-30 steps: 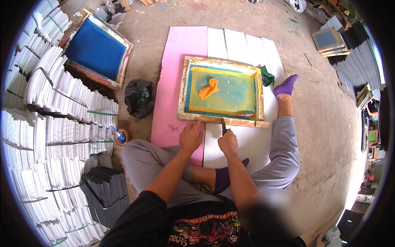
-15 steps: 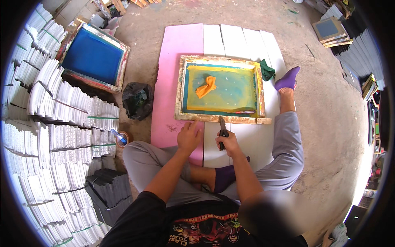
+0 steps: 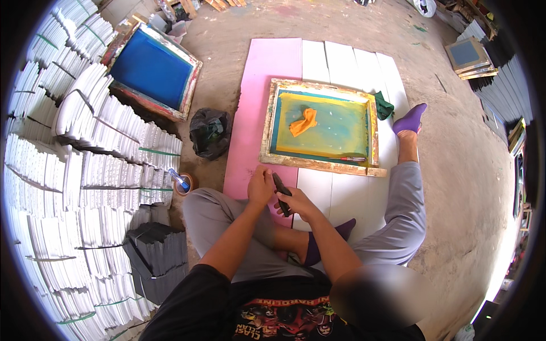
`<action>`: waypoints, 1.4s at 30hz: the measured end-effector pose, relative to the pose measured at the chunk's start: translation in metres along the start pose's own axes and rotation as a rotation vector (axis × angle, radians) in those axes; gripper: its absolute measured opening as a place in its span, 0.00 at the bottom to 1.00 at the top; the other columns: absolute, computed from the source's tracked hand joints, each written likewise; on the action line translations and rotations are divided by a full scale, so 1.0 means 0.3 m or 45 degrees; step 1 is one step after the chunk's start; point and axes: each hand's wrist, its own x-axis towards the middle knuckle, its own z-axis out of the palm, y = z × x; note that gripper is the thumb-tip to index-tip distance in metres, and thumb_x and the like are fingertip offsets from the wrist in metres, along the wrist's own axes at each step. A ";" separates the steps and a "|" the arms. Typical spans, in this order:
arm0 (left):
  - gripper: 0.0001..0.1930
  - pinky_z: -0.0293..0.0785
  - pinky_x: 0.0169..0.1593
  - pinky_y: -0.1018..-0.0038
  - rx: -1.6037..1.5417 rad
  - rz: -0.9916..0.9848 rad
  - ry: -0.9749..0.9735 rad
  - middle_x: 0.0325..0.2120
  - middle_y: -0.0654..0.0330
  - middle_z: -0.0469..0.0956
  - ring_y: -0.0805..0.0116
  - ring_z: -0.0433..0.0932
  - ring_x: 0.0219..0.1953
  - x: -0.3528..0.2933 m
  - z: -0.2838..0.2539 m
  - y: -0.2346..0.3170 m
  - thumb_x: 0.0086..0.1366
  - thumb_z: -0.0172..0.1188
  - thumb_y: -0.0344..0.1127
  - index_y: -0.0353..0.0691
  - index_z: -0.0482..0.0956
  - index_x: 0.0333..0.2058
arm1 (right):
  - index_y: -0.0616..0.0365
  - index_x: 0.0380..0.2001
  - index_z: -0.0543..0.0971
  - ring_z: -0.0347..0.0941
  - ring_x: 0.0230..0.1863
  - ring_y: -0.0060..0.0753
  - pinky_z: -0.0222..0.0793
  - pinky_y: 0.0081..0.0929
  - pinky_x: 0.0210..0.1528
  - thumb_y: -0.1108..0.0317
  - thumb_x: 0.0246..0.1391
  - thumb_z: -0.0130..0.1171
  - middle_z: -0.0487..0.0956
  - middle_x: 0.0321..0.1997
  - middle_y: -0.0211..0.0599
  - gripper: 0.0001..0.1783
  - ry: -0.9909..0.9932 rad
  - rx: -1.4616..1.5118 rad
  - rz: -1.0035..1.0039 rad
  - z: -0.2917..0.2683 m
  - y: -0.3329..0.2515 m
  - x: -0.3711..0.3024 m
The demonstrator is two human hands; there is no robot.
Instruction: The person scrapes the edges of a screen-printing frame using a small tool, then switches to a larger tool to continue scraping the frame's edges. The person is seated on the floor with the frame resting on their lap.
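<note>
My right hand is closed round the handles of dark pliers, whose head points up and away from me. Close beside the tool's head, my left hand has its fingers drawn together; whether something small is pinched in them is hidden. Just beyond both hands, a wooden-framed printing screen lies flat, its mesh stained yellow and teal. On the mesh rest a crumpled orange cloth and a slim red-and-dark tool along the near edge.
Pink and white boards lie beneath the screen. A green cloth sits by its right edge. To the left are a black plastic bag, a tape roll, a blue screen and tall stacks of white sheets.
My right hand has brought the pliers leftward and nearer my left hand. The left hand's fingers, spread near the frame before, are now drawn together. The view has shifted, moving the scene rightward.
</note>
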 end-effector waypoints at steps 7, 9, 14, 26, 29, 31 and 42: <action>0.14 0.78 0.43 0.54 0.105 -0.437 0.179 0.33 0.50 0.85 0.47 0.85 0.38 0.043 -0.044 -0.101 0.69 0.62 0.44 0.38 0.80 0.40 | 0.60 0.50 0.74 0.82 0.32 0.34 0.80 0.35 0.33 0.55 0.68 0.58 0.84 0.37 0.43 0.20 0.108 -0.003 -0.017 0.027 0.023 0.039; 0.14 0.78 0.44 0.55 0.119 -0.474 0.151 0.34 0.51 0.85 0.48 0.85 0.39 0.045 -0.037 -0.077 0.67 0.63 0.44 0.38 0.81 0.40 | 0.61 0.49 0.75 0.82 0.31 0.32 0.79 0.33 0.31 0.56 0.68 0.58 0.83 0.35 0.42 0.18 0.233 -0.038 -0.005 0.006 0.020 0.016; 0.13 0.77 0.47 0.55 0.151 0.036 0.093 0.47 0.53 0.83 0.49 0.81 0.44 0.005 0.007 -0.026 0.63 0.65 0.40 0.42 0.82 0.43 | 0.64 0.42 0.77 0.80 0.26 0.29 0.76 0.29 0.28 0.59 0.66 0.58 0.81 0.30 0.38 0.16 0.614 -0.265 -0.073 -0.098 0.042 -0.033; 0.35 0.78 0.47 0.58 0.556 0.694 -0.165 0.69 0.59 0.66 0.51 0.78 0.44 -0.077 0.103 0.062 0.55 0.70 0.36 0.42 0.73 0.63 | 0.67 0.39 0.77 0.79 0.21 0.31 0.76 0.32 0.24 0.58 0.63 0.59 0.79 0.25 0.39 0.18 0.880 -0.324 0.020 -0.191 -0.016 -0.061; 0.34 0.78 0.46 0.58 0.542 0.670 -0.208 0.70 0.59 0.66 0.51 0.78 0.44 -0.076 0.097 0.072 0.54 0.71 0.36 0.42 0.73 0.62 | 0.67 0.37 0.76 0.79 0.21 0.33 0.75 0.34 0.22 0.59 0.63 0.58 0.79 0.25 0.39 0.17 0.907 -0.415 0.042 -0.197 -0.019 -0.049; 0.34 0.78 0.46 0.59 0.537 0.643 -0.219 0.70 0.59 0.66 0.51 0.78 0.44 -0.080 0.096 0.066 0.54 0.71 0.37 0.41 0.73 0.61 | 0.67 0.37 0.76 0.79 0.20 0.34 0.75 0.34 0.21 0.59 0.63 0.58 0.79 0.24 0.40 0.17 0.908 -0.461 0.073 -0.182 -0.043 -0.045; 0.31 0.78 0.45 0.59 0.434 0.624 -0.199 0.69 0.57 0.66 0.51 0.78 0.43 -0.071 0.111 0.057 0.55 0.71 0.37 0.41 0.75 0.59 | 0.70 0.33 0.79 0.83 0.22 0.40 0.79 0.38 0.26 0.63 0.61 0.55 0.83 0.26 0.50 0.16 1.001 -0.942 0.186 -0.198 -0.055 0.013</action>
